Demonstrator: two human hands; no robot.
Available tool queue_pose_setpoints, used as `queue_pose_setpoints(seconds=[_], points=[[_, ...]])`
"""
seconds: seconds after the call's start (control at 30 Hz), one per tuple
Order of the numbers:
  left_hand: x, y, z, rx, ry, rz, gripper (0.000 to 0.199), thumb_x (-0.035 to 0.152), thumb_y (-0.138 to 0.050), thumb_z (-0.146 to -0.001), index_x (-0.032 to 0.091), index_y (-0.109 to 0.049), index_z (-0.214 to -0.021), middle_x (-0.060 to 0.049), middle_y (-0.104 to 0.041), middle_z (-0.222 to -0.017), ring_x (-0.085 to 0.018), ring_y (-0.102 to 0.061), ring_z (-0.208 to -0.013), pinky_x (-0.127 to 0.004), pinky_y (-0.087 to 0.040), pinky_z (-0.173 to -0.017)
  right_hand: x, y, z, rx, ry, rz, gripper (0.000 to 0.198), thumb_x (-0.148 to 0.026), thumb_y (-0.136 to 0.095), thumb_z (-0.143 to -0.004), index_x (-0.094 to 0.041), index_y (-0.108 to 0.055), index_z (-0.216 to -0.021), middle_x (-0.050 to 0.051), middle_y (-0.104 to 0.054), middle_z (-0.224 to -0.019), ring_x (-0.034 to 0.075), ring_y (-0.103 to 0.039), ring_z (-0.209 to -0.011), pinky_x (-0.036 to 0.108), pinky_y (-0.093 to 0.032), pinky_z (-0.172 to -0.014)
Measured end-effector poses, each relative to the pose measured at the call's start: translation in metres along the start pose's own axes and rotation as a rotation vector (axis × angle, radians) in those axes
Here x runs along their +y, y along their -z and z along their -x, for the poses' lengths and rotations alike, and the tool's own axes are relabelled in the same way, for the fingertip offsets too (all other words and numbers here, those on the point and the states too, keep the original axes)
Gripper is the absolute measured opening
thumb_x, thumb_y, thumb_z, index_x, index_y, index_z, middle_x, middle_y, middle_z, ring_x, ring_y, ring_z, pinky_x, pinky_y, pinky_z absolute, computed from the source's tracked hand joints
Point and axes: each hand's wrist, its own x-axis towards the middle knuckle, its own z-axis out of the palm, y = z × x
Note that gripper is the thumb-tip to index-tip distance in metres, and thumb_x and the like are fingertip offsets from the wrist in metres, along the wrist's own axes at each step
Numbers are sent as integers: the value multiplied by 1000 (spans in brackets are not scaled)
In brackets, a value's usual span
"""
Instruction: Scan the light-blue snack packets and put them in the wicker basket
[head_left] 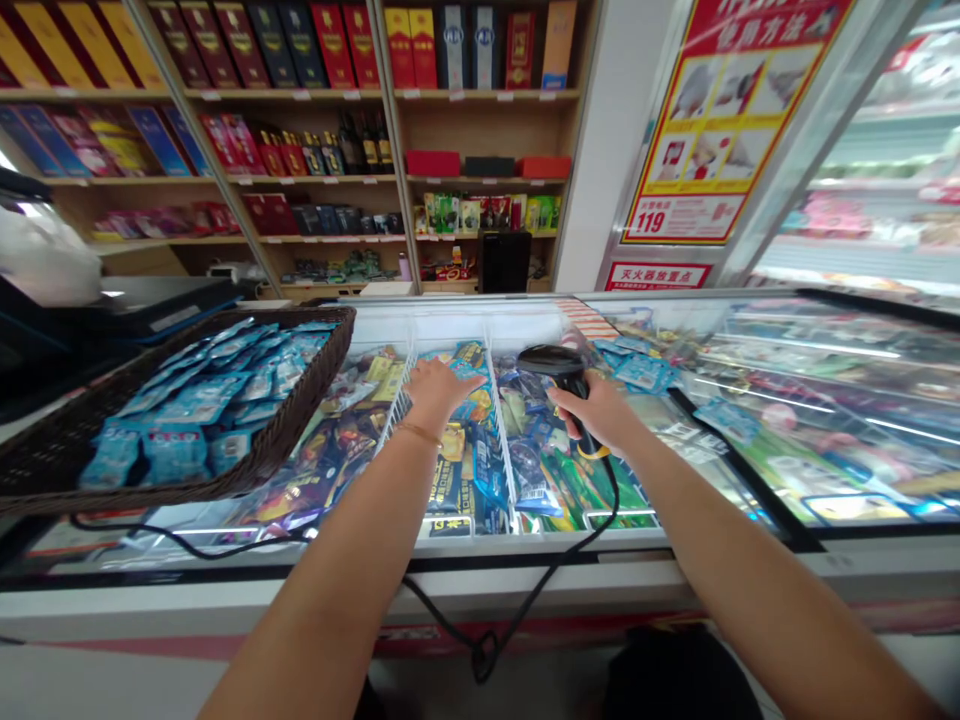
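My right hand (592, 408) is wrapped round the handle of a black barcode scanner (553, 362), whose head points away over the chest freezer. From the handle a black cable (551, 565) hangs down across the freezer's front edge. Over the middle compartment my left hand (437, 388) is stretched out with its fingers apart and nothing in it. A blue ice cream packet (491, 465) and other colourful packets lie below it; whether the fingertips touch any is hidden. White wire dividers (501, 430) stand on both sides of that compartment.
At the left a brown wicker basket (319, 375) full of blue sachets (202, 398) rests on the freezer. More blue packets (645, 370) lie on the glass at the right, beside a black lid frame (739, 475). Shelves (300, 92) of boxed goods stand behind.
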Motion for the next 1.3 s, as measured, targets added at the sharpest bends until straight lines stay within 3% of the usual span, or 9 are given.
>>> queue_pose_setpoints(seconds=[0.13, 0.23, 0.33, 0.47, 0.6, 0.67, 0.87, 1.3], points=[[-1, -7, 0, 4, -4, 19, 68, 28, -98, -38, 21, -59, -93, -20, -54, -134, -49, -28, -143, -54, -24, -116, -3, -4, 3, -41, -4, 1, 31, -41, -72, -80, -21, -49, -85, -6, -56, -56, 10, -51, -35, 23, -42, -37], [0, -2, -1, -87, -83, 14, 70, 18, -95, -42, 19, -58, -101, -19, -58, -123, -45, -46, -132, -48, -37, -107, -3, -4, 3, -40, -17, -11, 33, -42, -73, -80, -21, -49, -85, -6, -56, -55, 10, -50, -35, 23, -42, -37], [-2, 2, -2, -202, -183, 168, 72, 8, -86, -55, 21, -54, -119, -10, -65, -103, -32, -64, -106, -38, -46, -94, 0, -3, 3, -41, -6, -16, 35, -43, -74, -80, -21, -47, -84, -6, -57, -57, 10, -51, -36, 23, -43, -37], [-6, -6, -5, -215, -145, 452, 72, 7, -80, -59, 21, -53, -124, -3, -69, -92, -22, -68, -90, -34, -50, -86, 2, -2, 3, -52, 28, -17, 37, -45, -74, -80, -21, -48, -85, -5, -57, -57, 10, -52, -37, 24, -44, -38], [-8, -19, -7, -313, -155, 684, 30, 20, -77, -66, 16, -63, -92, -6, -72, -83, -23, -70, -86, -34, -53, -83, 2, -2, 3, -56, 49, -29, 36, -48, -72, -81, -19, -52, -92, -5, -57, -59, 11, -52, -37, 24, -45, -39], [-7, -21, -6, -329, -183, 763, 19, 22, -73, -69, 17, -64, -85, -5, -73, -80, -23, -71, -85, -33, -53, -83, 2, -2, 4, -66, 58, -26, 36, -48, -71, -82, -19, -54, -93, -4, -57, -60, 11, -53, -38, 24, -45, -40], [-2, -19, -3, -232, -105, 839, 22, 15, -68, -70, 18, -63, -91, -2, -73, -75, -21, -72, -77, -33, -55, -76, -8, -3, 11, -87, 91, 35, 32, -45, -70, -83, -18, -57, -94, -4, -57, -59, 10, -53, -39, 24, -46, -43], [-4, -19, -3, -272, -18, 938, 36, 23, -78, -62, 18, -61, -93, -2, -73, -75, -22, -72, -76, -36, -58, -77, -13, -4, 13, -106, 80, 63, 30, -43, -68, -81, -18, -55, -91, -5, -56, -57, 10, -53, -39, 24, -47, -43]])
